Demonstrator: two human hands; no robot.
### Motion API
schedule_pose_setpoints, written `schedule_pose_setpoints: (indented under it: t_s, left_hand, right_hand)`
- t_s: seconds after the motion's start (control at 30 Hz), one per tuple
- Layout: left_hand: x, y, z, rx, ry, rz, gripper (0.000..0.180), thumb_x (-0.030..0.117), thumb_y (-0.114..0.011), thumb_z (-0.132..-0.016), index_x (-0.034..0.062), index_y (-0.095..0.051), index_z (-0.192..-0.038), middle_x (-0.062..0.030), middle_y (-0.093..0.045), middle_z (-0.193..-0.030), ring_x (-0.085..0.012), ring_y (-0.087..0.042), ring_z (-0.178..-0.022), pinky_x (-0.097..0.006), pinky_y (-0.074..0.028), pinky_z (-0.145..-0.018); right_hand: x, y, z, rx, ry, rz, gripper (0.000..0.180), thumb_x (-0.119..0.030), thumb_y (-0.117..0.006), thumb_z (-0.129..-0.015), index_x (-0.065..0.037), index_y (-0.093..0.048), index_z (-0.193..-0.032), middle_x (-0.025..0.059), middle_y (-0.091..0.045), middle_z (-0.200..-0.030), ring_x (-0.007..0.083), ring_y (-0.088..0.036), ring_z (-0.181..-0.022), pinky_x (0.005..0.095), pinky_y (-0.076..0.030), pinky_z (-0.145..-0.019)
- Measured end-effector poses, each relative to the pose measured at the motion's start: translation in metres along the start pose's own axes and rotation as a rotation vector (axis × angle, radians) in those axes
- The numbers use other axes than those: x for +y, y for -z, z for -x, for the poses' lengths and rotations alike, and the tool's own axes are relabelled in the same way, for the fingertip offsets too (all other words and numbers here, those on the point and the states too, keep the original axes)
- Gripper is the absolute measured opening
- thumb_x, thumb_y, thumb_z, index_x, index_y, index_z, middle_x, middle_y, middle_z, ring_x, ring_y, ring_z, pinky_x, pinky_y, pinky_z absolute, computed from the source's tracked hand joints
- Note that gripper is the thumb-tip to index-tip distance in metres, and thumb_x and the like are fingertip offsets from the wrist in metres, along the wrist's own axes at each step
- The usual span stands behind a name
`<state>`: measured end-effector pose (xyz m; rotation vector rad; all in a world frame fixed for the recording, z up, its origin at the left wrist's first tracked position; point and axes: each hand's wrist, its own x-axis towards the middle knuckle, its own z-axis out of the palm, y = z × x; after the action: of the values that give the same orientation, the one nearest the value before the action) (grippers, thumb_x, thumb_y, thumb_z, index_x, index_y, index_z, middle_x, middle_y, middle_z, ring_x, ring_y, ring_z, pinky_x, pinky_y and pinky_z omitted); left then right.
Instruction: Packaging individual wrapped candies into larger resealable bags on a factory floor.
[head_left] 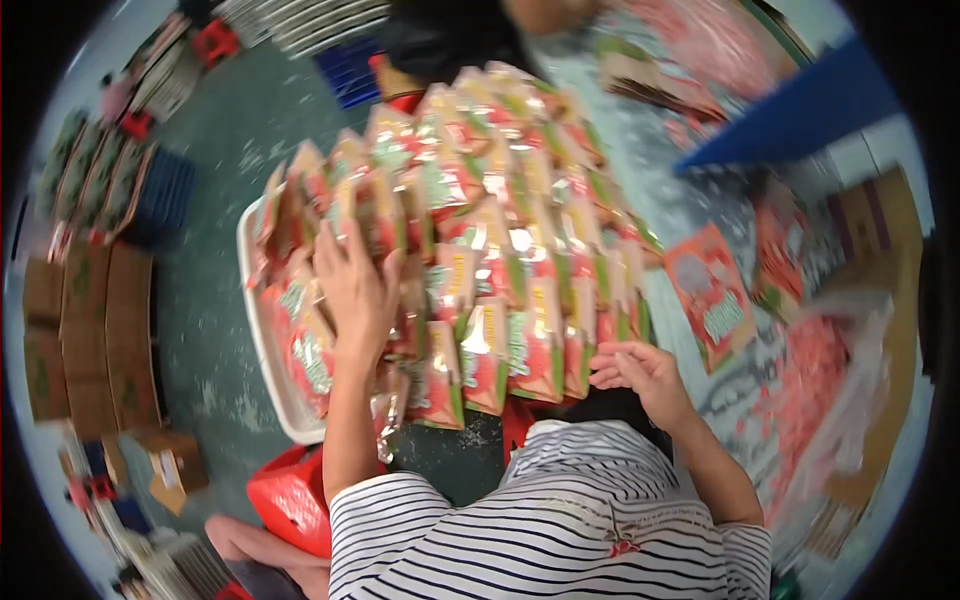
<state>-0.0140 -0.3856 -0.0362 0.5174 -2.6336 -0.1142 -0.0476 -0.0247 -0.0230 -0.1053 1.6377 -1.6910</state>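
Rows of shiny red, green and cream pouches (485,350) stand packed side by side in front of me. On the left, my left hand (355,285) lies over several of them with its fingers stretched out, not gripping. Under these left pouches shows the rim of a white tray (250,330). By the near right corner of the rows is my right hand (645,378), fingers extended and nothing visible in it. Its fingertips are close to the end pouch (578,350); whether they touch I cannot tell.
On the table at right are a flat red pouch (710,295), a clear bag of pink pieces (815,370) and a slanting blue panel (800,105). Cardboard boxes (90,330) stand at far left. A red stool (292,500) and someone's bare leg (265,550) are at lower left.
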Motion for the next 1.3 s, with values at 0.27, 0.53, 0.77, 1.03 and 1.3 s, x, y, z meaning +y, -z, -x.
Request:
schedule_pose_setpoints:
  t_s: [0.27, 0.53, 0.77, 1.03, 1.3]
  left_hand:
    - [0.172, -0.011, 0.004, -0.11, -0.498, 0.476, 0.05, 0.013, -0.066, -0.081, -0.0043, -0.049, -0.124, -0.0313, -0.042, -0.13, -0.0471, -0.042, -0.119, -0.052, -0.034, -0.101]
    - [0.371, -0.073, 0.102, -0.295, -1.085, 0.625, 0.044, 0.017, -0.065, -0.075, -0.0088, -0.057, -0.109, -0.0236, -0.054, -0.116, -0.0325, -0.053, -0.096, -0.041, -0.044, -0.085]
    - [0.413, -0.085, 0.125, -0.29, -1.16, 0.063, 0.027, 0.011, -0.059, -0.074, -0.006, -0.065, -0.094, -0.0188, -0.055, -0.102, -0.0299, -0.055, -0.091, -0.035, -0.052, -0.068]
    - [0.386, -0.046, 0.137, -0.715, -0.904, 0.843, 0.01, 0.004, -0.063, -0.078, -0.0054, -0.061, -0.079, -0.0186, -0.064, -0.073, -0.0266, -0.062, -0.062, -0.033, -0.048, -0.054]
    - [0.37, -0.009, 0.19, -1.49, -0.23, 1.313, 0.013, 0.011, -0.058, -0.093, 0.001, -0.06, -0.086, -0.0001, -0.06, -0.071, -0.0066, -0.051, -0.06, -0.024, -0.041, -0.054]
  right_hand:
    - [0.07, 0.07, 0.114, 0.565, 0.001, -0.318, 0.03, -0.019, -0.047, -0.099, 0.005, -0.055, -0.114, 0.0166, -0.066, -0.099, 0.0198, -0.066, -0.082, 0.0311, -0.054, -0.076]
    - [0.111, 0.073, 0.176, 0.696, 0.11, -0.471, 0.029, -0.019, -0.047, -0.099, 0.005, -0.055, -0.114, 0.0165, -0.066, -0.101, 0.0195, -0.065, -0.084, 0.0319, -0.053, -0.077]
    - [0.138, 0.076, 0.212, 0.782, 0.16, -0.6, 0.029, -0.021, -0.048, -0.099, 0.004, -0.056, -0.112, 0.0152, -0.066, -0.101, 0.0184, -0.065, -0.083, 0.0315, -0.053, -0.077]
    - [0.131, 0.106, 0.196, 0.789, 0.267, -0.562, 0.035, -0.024, -0.048, -0.099, 0.006, -0.054, -0.116, 0.0164, -0.065, -0.103, 0.0213, -0.065, -0.091, 0.0325, -0.053, -0.081]
    - [0.128, 0.108, 0.168, 1.003, 0.405, -0.21, 0.027, -0.023, -0.057, -0.095, 0.003, -0.062, -0.093, -0.0021, -0.054, -0.065, 0.0043, -0.044, -0.062, 0.0247, -0.037, -0.052]
